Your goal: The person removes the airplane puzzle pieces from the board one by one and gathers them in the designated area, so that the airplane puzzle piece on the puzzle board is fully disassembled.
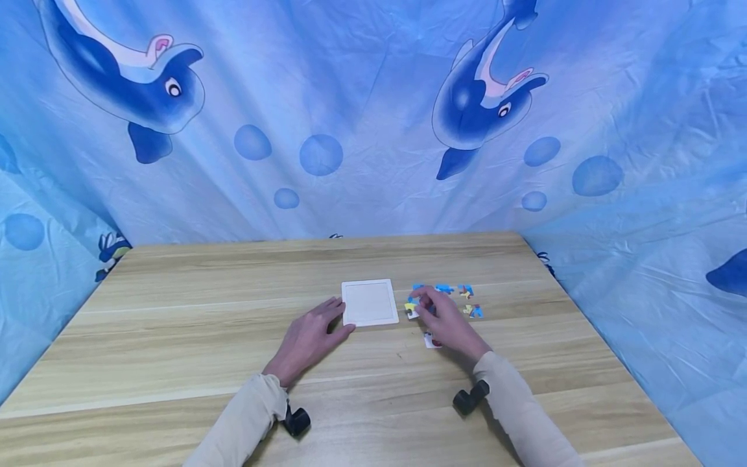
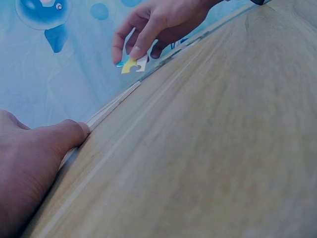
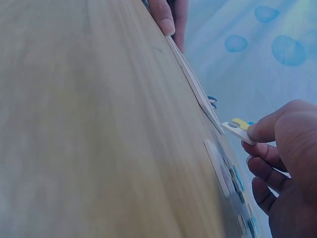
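A square white puzzle frame (image 1: 369, 303) lies flat on the wooden table. My left hand (image 1: 312, 334) rests at its left side, the thumb at the near corner and the fingers along the left edge. Between thumb and fingers, my right hand (image 1: 446, 321) pinches a yellow, white and blue puzzle piece (image 2: 132, 65). That piece is raised above the table, just right of the frame. Several more puzzle pieces lie under and around the right hand, among them a blue one (image 1: 444, 288), a blue and red one (image 1: 475, 311) and a white one (image 1: 432, 341).
The wooden table (image 1: 204, 337) reaches back to a blue curtain (image 1: 373, 117) printed with dolphins and bubbles. Another piece (image 1: 465, 290) sits at the far right of the group. Each wrist carries a small black camera.
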A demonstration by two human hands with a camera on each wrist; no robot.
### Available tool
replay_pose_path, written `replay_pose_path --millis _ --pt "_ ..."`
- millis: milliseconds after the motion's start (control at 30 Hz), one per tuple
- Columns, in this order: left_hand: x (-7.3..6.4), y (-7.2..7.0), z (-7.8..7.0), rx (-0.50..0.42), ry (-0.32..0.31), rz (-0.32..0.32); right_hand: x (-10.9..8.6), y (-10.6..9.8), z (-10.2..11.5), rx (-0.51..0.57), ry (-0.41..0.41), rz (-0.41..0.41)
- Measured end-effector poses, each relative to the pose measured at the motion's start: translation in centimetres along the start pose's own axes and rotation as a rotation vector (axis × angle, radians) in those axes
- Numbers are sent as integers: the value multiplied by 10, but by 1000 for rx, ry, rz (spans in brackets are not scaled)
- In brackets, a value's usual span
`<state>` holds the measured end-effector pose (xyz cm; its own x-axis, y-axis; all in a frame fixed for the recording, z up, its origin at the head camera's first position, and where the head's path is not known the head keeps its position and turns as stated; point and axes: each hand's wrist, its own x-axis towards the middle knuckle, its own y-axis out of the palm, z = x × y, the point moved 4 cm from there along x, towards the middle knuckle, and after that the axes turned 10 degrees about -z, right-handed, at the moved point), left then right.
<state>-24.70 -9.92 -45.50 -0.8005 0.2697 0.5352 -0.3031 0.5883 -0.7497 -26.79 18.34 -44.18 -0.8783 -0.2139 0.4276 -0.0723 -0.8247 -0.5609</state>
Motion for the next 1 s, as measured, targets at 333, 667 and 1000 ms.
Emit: replay_pose_path --millis 333,667,1000 --pt "0 1 1 3 1 2 -10 -13 -3 -11 34 -6" --pt "0 1 1 4 5 -3 -20 -28 -9 -26 35 -36" --pt "0 0 1 -7 1 -9 -30 -42 -17 -24 71 -42"
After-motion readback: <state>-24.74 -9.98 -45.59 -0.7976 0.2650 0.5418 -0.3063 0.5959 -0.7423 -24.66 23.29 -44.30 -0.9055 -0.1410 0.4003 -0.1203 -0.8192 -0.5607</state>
